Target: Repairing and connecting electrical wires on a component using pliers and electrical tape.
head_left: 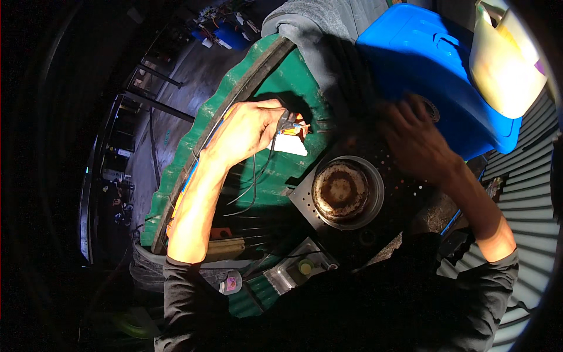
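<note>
My left hand [249, 130] is closed over the green corrugated sheet [234, 176], its thumb and fingers pinching a black cable [284, 122]. Thin dark loops hang below that hand. Just beyond its fingertips are a white piece [290, 144] and some orange and coppery bits, too small to make out. In shadow, my right hand [419, 138] hovers near the blue plastic container, fingers somewhat blurred but apart, with nothing visible in them. Between the hands, a round metal pan [346, 192] with a brown, crusted inside sits on a perforated metal plate [304, 202].
A blue plastic container [422, 47] stands far right, with a cream jug [507, 64] on it. Grey cloth [316, 23] drapes at the far edge. Nearer are a small metal tray [293, 280] and a labelled tub [231, 283]. Pale corrugated metal [528, 193] lies right.
</note>
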`<state>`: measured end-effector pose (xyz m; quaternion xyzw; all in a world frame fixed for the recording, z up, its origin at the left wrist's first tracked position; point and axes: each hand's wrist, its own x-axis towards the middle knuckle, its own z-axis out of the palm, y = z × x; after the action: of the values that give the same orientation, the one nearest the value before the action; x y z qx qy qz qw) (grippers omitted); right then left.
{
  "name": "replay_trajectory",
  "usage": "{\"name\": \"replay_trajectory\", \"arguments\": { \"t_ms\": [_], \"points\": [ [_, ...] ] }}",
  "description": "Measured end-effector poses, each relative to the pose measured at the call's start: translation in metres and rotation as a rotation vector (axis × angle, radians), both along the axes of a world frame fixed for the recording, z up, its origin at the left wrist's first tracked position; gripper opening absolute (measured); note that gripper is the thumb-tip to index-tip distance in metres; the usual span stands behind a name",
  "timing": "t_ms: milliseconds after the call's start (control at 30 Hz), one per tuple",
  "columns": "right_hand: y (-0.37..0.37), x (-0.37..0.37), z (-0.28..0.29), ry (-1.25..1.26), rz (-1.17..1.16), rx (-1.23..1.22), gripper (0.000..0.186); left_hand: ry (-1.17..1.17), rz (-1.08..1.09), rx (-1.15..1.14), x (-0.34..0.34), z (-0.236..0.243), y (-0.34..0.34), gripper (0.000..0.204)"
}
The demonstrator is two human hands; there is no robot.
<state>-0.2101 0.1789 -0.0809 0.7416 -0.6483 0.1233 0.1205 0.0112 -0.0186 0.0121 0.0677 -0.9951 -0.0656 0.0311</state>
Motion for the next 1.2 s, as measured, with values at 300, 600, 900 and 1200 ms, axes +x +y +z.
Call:
{"name": "replay_trajectory", "arguments": {
  "t_ms": [300, 600, 900, 1200],
  "points": [
    [-0.026, -0.002, -0.013, 0.132, 0.023, -0.335, 0.043, -0.012, -0.044, 0.011, -0.005, 0.003, -0.001, 0.014],
    [-0.030, -0.005, -0.007, 0.229, 0.063, -0.339, 0.053, -0.102, -0.003, 0.041, -0.007, 0.005, -0.005, 0.025],
    [-0.034, -0.009, -0.010, 0.195, 0.111, -0.358, 0.052, -0.140, 0.036, 0.056, -0.010, 0.006, -0.006, 0.026],
    [-0.033, -0.010, -0.012, 0.212, 0.116, -0.387, 0.052, -0.120, 0.001, 0.026, -0.012, 0.007, -0.004, 0.027]
  ]
}}
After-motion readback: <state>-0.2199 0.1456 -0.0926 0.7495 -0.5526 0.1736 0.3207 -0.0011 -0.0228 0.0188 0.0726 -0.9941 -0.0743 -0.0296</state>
